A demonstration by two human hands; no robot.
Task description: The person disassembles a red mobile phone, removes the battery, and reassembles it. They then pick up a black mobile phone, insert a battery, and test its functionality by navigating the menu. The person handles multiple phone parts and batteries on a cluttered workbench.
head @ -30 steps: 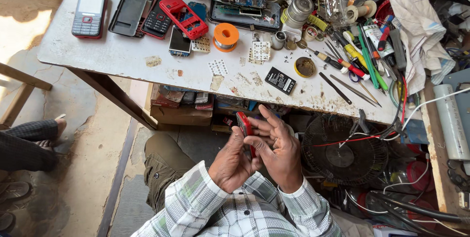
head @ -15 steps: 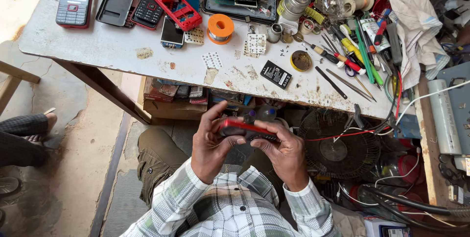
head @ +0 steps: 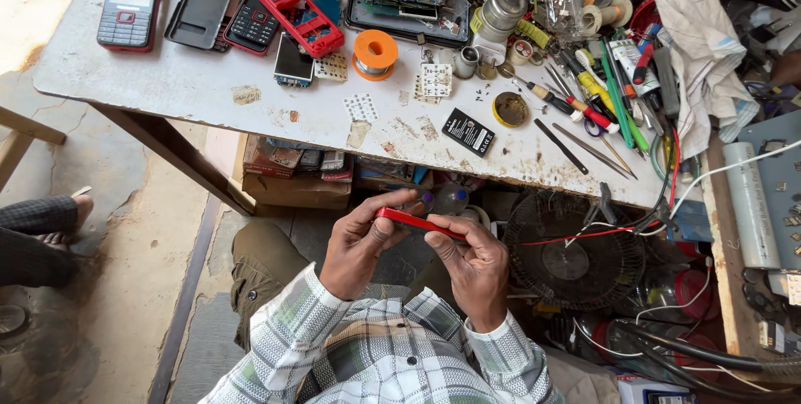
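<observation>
Holding a thin red phone part (head: pixel 420 223) edge-on between both hands, lower centre of the frame, below the table edge and above our lap. Our left hand (head: pixel 360 245) is closing around its left end, thumb on top and fingers curled underneath; our right hand (head: pixel 474 264) is pinching the right end, thumb on the upper edge, fingers wrapped behind. Both hands are gripping it, neither open. Progress, judging from this frame: the part is off the bench and in hand, but nothing is visibly fitted to it and no tool is in either hand, so we are reading this as handling or inspection with the real work not yet done. The part is showing as a slim, glossy red strip, slightly tilted down to the right; we cannot tell whether it is a cover, a frame or a whole handset from this angle. On the white table (head: pixel 167 78), upper half of the frame, a red phone frame (head: pixel 302 16) is lying among other handsets, with an orange solder spool (head: pixel 375 52) just right of it and a small black battery (head: pixel 468 131) near the front edge. Screwdrivers and tweezers (head: pixel 584 108) are crowding the upper right.
</observation>
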